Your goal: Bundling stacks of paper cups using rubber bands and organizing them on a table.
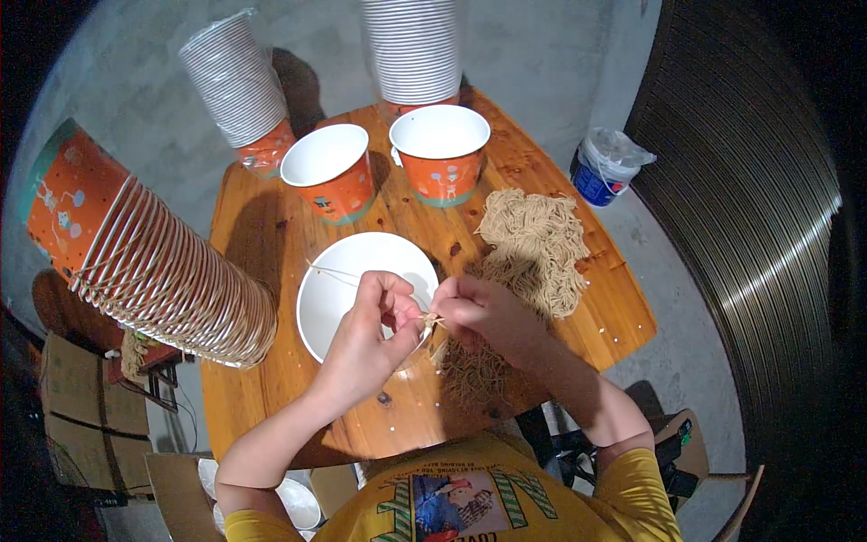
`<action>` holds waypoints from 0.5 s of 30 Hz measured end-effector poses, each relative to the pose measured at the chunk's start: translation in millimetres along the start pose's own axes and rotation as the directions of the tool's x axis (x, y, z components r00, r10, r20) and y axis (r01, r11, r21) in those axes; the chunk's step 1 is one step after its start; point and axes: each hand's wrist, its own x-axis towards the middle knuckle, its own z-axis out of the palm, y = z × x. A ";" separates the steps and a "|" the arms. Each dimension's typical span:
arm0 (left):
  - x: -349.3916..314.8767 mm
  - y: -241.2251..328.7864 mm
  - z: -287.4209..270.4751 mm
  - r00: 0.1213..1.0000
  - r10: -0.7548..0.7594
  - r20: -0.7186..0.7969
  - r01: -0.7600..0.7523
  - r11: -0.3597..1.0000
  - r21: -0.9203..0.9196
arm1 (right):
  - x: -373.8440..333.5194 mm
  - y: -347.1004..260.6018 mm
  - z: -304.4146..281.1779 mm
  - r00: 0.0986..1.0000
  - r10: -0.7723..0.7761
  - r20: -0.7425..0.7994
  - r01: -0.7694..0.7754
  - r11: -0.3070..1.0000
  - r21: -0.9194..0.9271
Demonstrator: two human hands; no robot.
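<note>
Near the middle of the wooden table, my left hand (366, 339) pinches a thin tan string (431, 320) between thumb and fingers. My right hand (488, 312) is closed on the same string close beside it, and a small knot or bunch shows between the two hands. One strand runs off to the upper left across a white-lined paper bucket (316, 303), whose open mouth lies under my hands. A heap of tan string (537, 244) lies beyond my right hand, and more loose strands (474, 372) lie in shadow under my right forearm.
Two orange paper buckets (336, 194) (440, 172) stand at the back. Behind them rise wrapped bucket stacks (226, 81) (413, 50). A tall stack (172, 271) with string around its rims leans at the left. A blue-and-white pail (605, 167) sits on the floor near a ridged shutter (741, 181).
</note>
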 end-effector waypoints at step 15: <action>0.8 3.7 -0.2 0.998 0.000 0.057 0.001 1.000 -0.010 | -6.1 11.6 9.7 0.907 -0.409 -0.101 0.360 0.877 -0.320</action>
